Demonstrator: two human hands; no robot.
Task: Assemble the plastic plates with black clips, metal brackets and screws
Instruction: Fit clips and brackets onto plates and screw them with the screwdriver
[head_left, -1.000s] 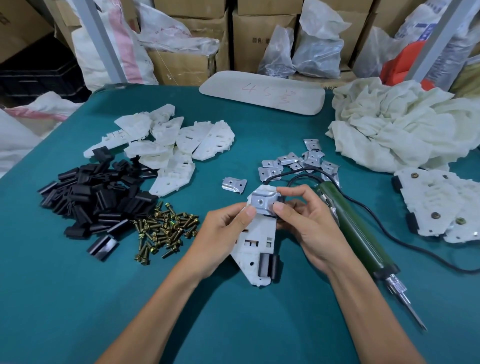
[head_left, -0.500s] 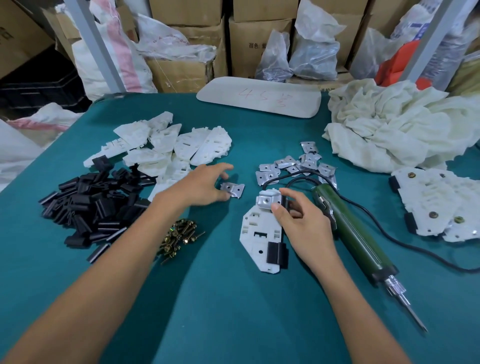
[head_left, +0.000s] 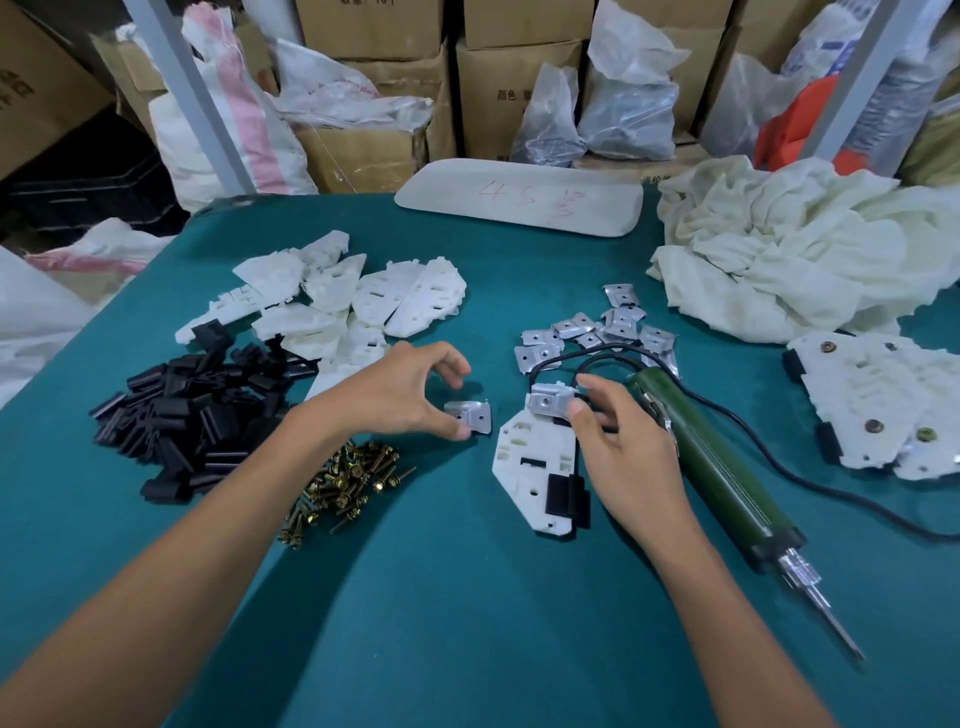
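Across the whole lower view spreads a teal table (head_left: 467, 623), and on it, at two o'clock, lies a crumpled white cloth (head_left: 805, 249). A heap of black clips (head_left: 192, 410) sits at nine o'clock, with a pile of bare plastic plates (head_left: 363, 301) touching it at eleven. At three o'clock lies a stack of finished plates (head_left: 872, 405) (screw heads show on the top one). A green electric screwdriver (head_left: 711, 467) lies from the centre toward five o'clock, tip nearest the person, its black cord looping away to twelve. The left hand (head_left: 400, 395) reaches in from seven o'clock and the right hand (head_left: 623, 447) from five. Between them at the centre lies the work plate (head_left: 535, 467), flat on the table, with a fitted clip (head_left: 566, 496) on its six o'clock edge. Brass screws (head_left: 343, 478) are heaped at eight o'clock of it, and spare brackets (head_left: 592, 332) are scattered at twelve. The right thumb and forefinger pinch the mounted bracket (head_left: 548, 400) on the plate's twelve o'clock end. Just at nine o'clock of that lies a loose bracket (head_left: 475, 415); the left thumb tip touches its near edge while the fingers arch above it, spread and not closed on it.
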